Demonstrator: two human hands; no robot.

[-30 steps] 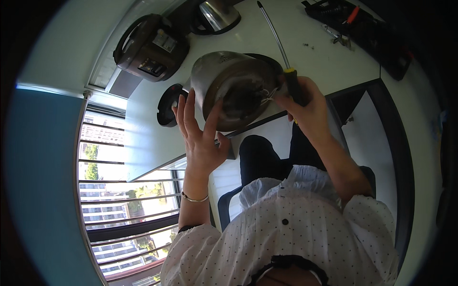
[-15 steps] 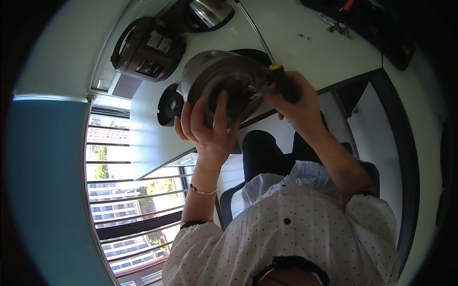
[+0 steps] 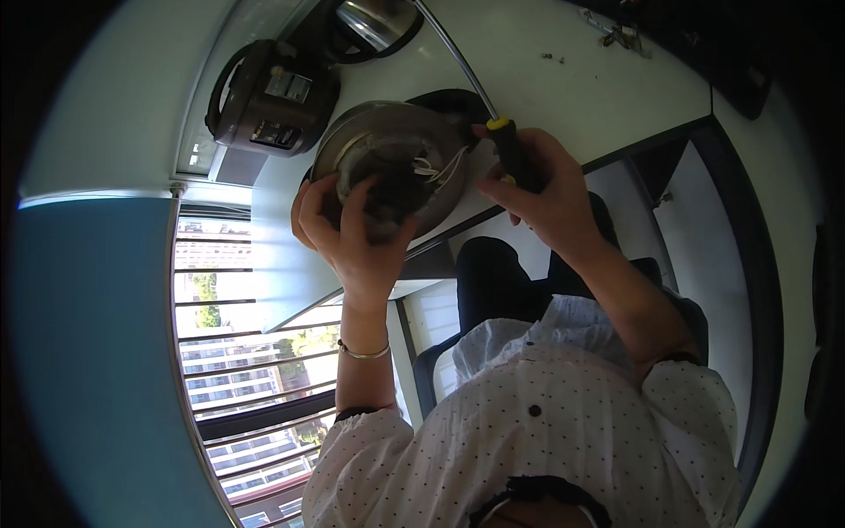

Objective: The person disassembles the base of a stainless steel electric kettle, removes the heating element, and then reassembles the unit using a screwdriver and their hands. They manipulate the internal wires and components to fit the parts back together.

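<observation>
A steel appliance body sits tilted on the white desk, open end toward me, showing a dark interior with pale wires. My left hand grips its left and near rim, fingertips reaching into the opening. My right hand holds a long screwdriver by its black-and-yellow handle, shaft pointing up and away, beside the appliance's right side. A dark piece lies behind the body.
A brown electric cooker and steel kettle stand at the back left. A few small parts, metal tools and a black tool case lie at right. A barred window is at left.
The appliance has shifted left and turned, covering the black disc that was beside it. My left hand moved up-left around its rim. The screwdriver and right hand shifted slightly left.
</observation>
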